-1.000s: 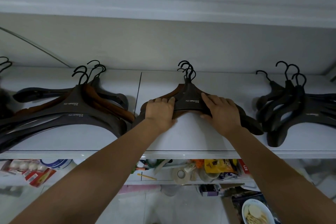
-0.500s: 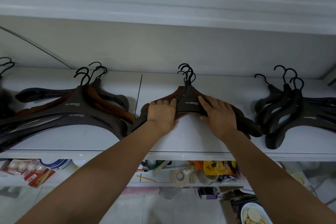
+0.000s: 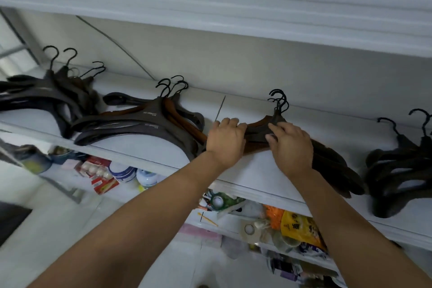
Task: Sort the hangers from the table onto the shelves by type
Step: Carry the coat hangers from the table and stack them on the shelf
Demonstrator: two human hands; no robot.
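Gripping dark and brown curved hangers (image 3: 256,134) in left hand (image 3: 225,139) and right hand (image 3: 291,147), may tug them off front edge of white shelf (image 3: 247,168).

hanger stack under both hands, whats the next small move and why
Probably let go and draw both hands back. The hanger stack lies flat on the shelf, its hooks bunched together at the back, and the left hand and right hand grip it on either side of the neck, so little seems left to adjust.
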